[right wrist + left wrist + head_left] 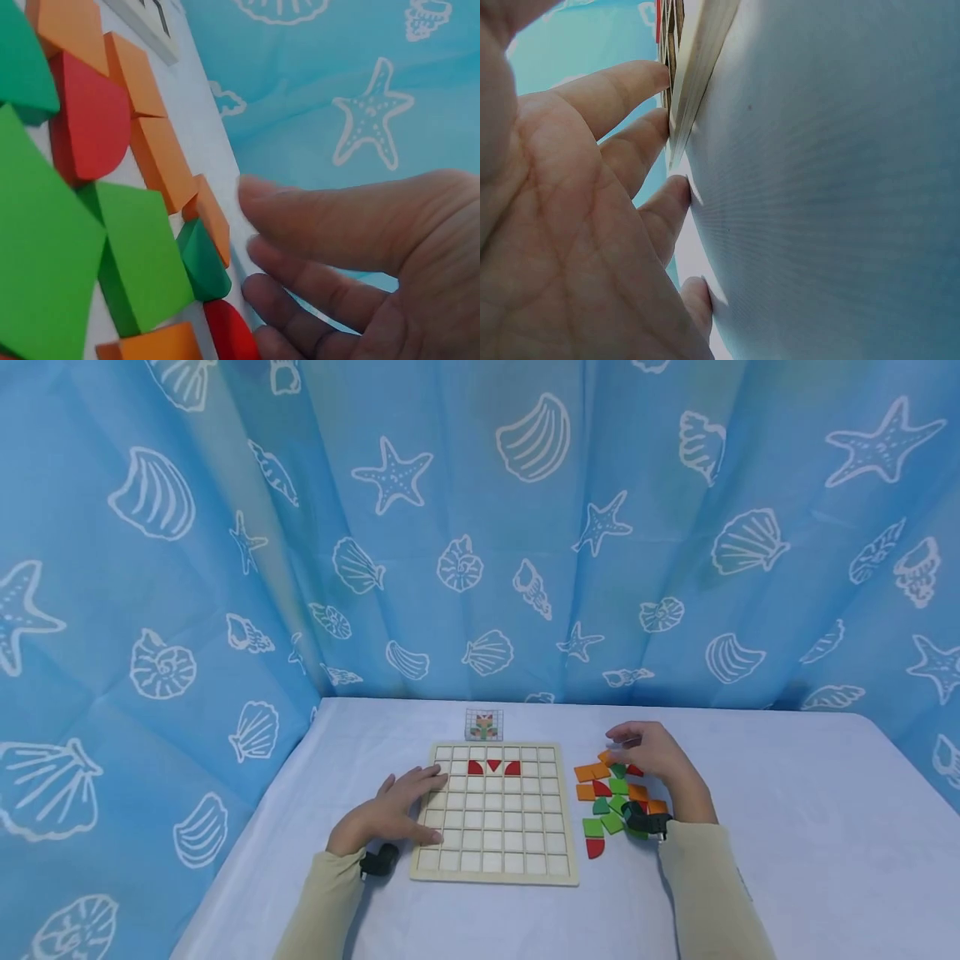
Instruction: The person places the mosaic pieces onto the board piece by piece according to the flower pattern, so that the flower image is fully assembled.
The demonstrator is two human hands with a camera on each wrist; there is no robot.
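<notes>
Resting relaxed left hand on left edge of cream wooden gridded board. Right of the board, holding nothing in right hand, with parted thumb and fingers, above flat red, green and orange pieces. Probably calling for a boardward dip from this nearer grip to flat orange tile off the board's far right corner, of unclear long axis.

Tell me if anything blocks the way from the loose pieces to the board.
Nothing visible stands between the pieces and the board's right edge, just a strip of white cloth. The left hand reaches over the board's left edge, away from that side.
</notes>
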